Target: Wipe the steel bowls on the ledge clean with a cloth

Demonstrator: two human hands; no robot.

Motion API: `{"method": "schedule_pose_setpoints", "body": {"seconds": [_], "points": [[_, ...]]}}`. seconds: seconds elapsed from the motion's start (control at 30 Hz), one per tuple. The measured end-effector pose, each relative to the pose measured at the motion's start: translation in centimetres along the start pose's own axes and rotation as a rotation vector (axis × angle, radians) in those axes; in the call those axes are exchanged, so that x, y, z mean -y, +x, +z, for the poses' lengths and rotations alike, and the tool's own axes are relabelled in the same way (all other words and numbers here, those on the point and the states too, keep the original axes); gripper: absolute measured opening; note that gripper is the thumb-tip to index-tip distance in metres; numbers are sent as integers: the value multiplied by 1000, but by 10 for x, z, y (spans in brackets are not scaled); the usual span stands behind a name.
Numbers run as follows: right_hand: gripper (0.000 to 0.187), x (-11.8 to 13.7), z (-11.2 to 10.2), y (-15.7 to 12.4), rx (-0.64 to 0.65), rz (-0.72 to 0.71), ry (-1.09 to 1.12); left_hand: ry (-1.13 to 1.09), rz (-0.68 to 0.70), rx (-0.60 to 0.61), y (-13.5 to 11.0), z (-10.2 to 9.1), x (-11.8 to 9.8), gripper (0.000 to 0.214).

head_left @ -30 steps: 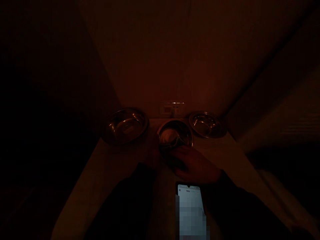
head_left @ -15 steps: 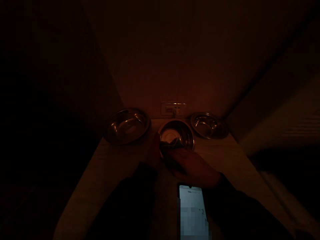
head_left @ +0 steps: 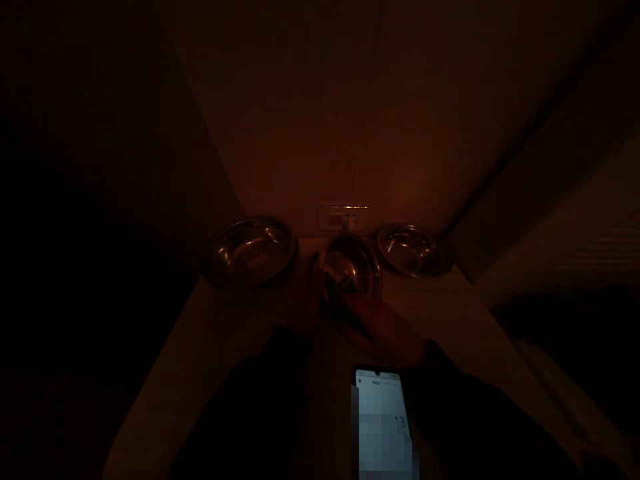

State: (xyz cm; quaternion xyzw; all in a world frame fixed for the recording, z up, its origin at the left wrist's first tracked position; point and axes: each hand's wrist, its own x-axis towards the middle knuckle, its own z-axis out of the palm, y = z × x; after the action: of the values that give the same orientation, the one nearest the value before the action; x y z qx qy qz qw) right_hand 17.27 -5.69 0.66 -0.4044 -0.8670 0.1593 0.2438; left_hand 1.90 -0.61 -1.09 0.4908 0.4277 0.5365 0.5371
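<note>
A shiny metal bowl (head_left: pixel 371 263) is at the back middle of a wooden table, its inside tilted partly towards me. My left hand (head_left: pixel 306 297) grips the bowl's left rim, though its fingers are mostly lost in the dark. Over the near side of the bowl, my right hand (head_left: pixel 387 327) is closed on a dark cloth (head_left: pixel 345 313), which reaches over the rim into the bowl. The dim light hides the cloth's edges and most of the fingertips.
A wide metal bowl (head_left: pixel 250 257) stands at the back left, another shallow metal bowl (head_left: pixel 414 250) at the back right. Behind them is a wall socket (head_left: pixel 345 218). A lit phone (head_left: pixel 384 427) lies near my right wrist on the wooden table (head_left: pixel 200 373).
The middle bowl has turned and tilted in my left hand, showing less of its bright bottom. My right hand with the cloth has shifted slightly left.
</note>
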Motion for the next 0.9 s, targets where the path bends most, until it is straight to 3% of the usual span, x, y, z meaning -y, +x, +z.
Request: {"method": "schedule_pose_setpoints", "body": {"seconds": [0.2, 0.4, 0.63, 0.77, 0.9], "points": [[52, 3, 9, -1, -50, 0, 51, 57, 32, 75, -10, 5, -11, 68], [54, 9, 7, 3, 21, -17, 42, 37, -19, -5, -12, 6, -15, 55], [50, -1, -8, 0, 112, -59, -151, -49, 25, -68, -2, 5, -10, 42], [48, -6, -14, -1, 119, -60, -158, -75, 26, -41, -3, 6, -8, 47], [49, 3, -3, 2, 91, -58, -87, 9, -20, -20, -6, 7, -11, 48]]}}
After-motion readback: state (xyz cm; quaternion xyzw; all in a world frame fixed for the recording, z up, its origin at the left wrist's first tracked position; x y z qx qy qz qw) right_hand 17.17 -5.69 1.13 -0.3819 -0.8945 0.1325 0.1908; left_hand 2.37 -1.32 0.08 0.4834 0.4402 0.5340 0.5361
